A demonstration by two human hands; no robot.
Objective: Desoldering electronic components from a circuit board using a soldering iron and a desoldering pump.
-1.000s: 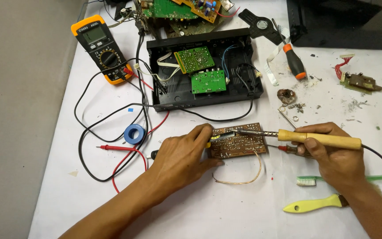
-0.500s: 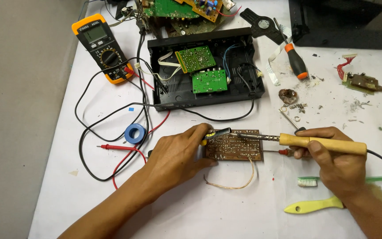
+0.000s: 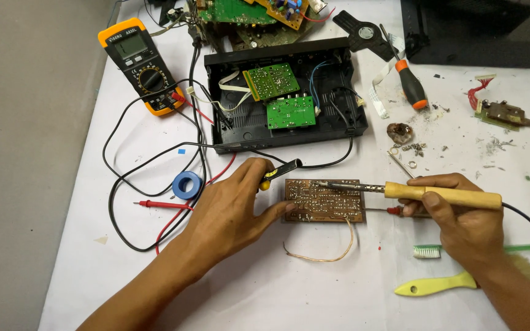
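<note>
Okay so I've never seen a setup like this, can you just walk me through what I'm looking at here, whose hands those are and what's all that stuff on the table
This is one picture from a camera worn on a person's head, looking down at their own two bare hands over a white table. The right hand holds a soldering iron by its wooden handle, its metal tip on a brown circuit board. The left hand steadies that board's edge and has a dark, yellow-ended tool in its grip. Behind lie an open black case with two green boards inside, a yellow multimeter with red and black leads, a blue tape roll, an orange-handled screwdriver, a green toothbrush and a yellow plastic tool.
</note>
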